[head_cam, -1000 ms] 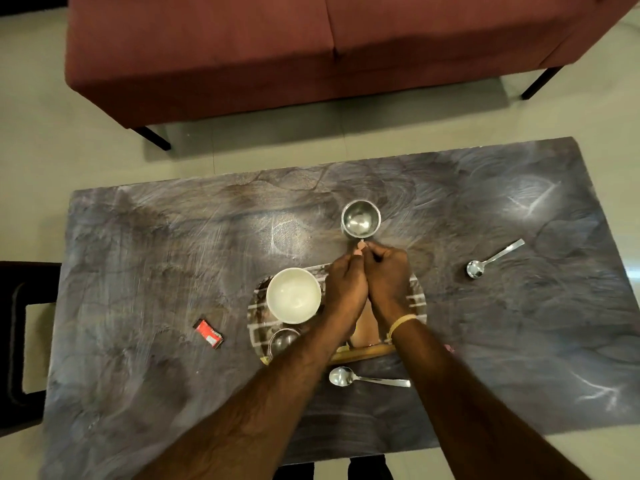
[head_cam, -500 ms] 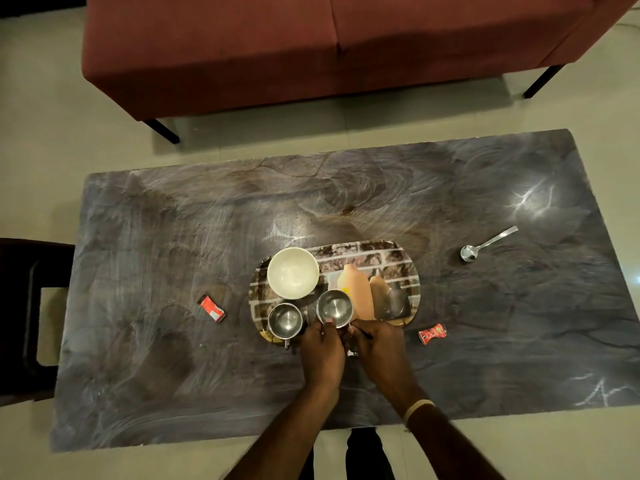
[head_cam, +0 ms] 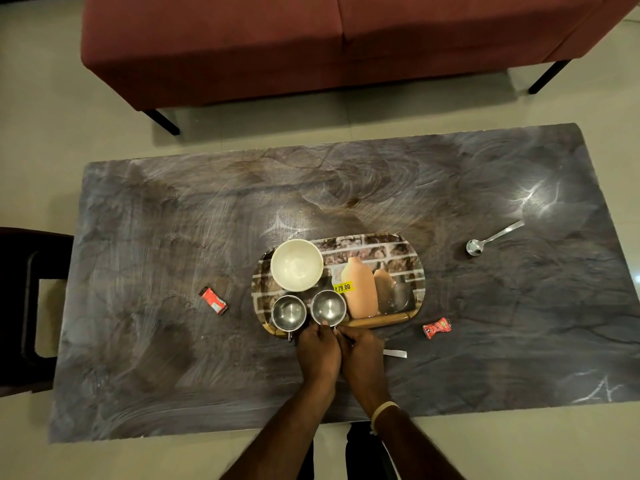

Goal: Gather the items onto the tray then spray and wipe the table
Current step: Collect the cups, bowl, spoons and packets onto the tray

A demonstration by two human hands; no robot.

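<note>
A printed oval tray (head_cam: 381,249) lies mid-table. On it stand a white bowl (head_cam: 296,265) and two steel cups, one at the near left (head_cam: 288,312) and one beside it (head_cam: 328,306). My left hand (head_cam: 317,351) and right hand (head_cam: 362,355) are pressed together at the tray's near edge, fingers closed on the second cup's near side. A spoon handle (head_cam: 394,353) sticks out from under my right hand. Another spoon (head_cam: 491,237) lies at the far right. Two red wrappers lie on the table, one on the left (head_cam: 214,301) and one on the right (head_cam: 437,328).
The dark marbled table (head_cam: 173,237) stands on a pale floor. A maroon sofa (head_cam: 346,39) runs along its far side. A dark chair (head_cam: 20,306) sits at the left end.
The steel cup went from beyond the tray to the tray's near edge, beside the other cup. Both hands drew back toward me with it and have held still since.
</note>
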